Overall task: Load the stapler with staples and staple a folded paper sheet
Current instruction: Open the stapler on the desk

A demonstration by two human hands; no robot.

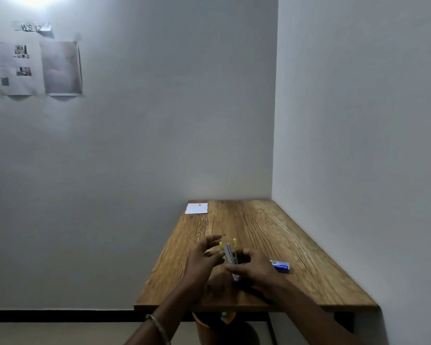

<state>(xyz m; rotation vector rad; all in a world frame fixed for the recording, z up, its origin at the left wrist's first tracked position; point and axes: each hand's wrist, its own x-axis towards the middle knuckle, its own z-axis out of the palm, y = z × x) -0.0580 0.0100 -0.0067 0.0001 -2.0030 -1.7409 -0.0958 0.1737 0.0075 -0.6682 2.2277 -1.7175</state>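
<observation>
A stapler (230, 253) with yellow tips stands opened up above the wooden table (296, 245), its metal magazine exposed. My right hand (253, 268) grips its lower end. My left hand (203, 257) hovers just left of the stapler with fingers spread, touching or nearly touching it. A small blue staple box (281, 266) lies on the table right of my right hand. A white folded paper sheet (196, 208) rests at the table's far left corner.
The table stands in a corner, with a white wall (358, 145) along its right side and another behind it. Printed sheets (38, 68) are taped to the back wall. An orange stool or bin (204, 324) sits under the table's front edge.
</observation>
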